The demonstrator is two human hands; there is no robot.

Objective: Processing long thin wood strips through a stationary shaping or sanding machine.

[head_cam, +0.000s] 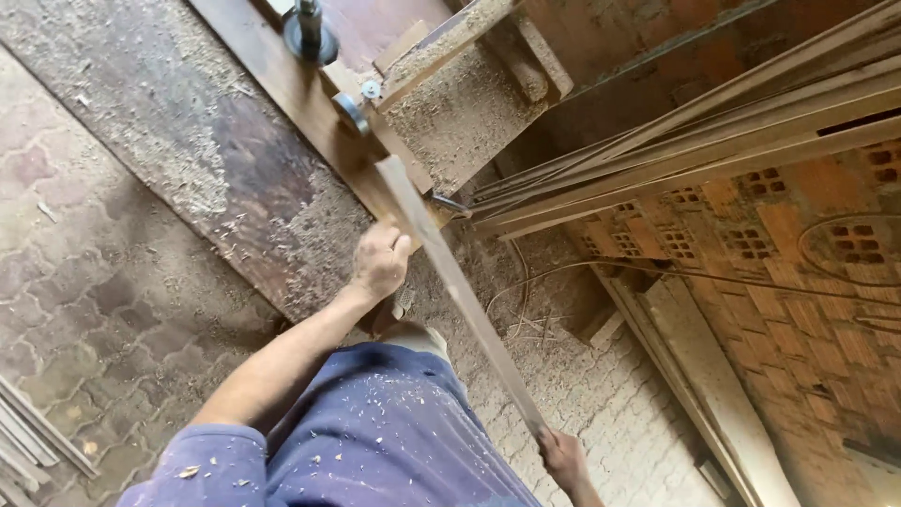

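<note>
— What do the hands hold, nearest first?
— The right hand [564,457] grips the near end of a long wooden strip [460,291]; the left hand [380,260] clasps it farther up.
— And beyond?
— The strip's far end meets the sawdust-covered workbench [244,160], beside stacked strips [676,150].

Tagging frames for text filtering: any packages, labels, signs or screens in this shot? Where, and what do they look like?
None in view: only a wooden strip held in the left hand and right hand, a sawdust-covered machine table, stacked strips and a brick wall.
</note>
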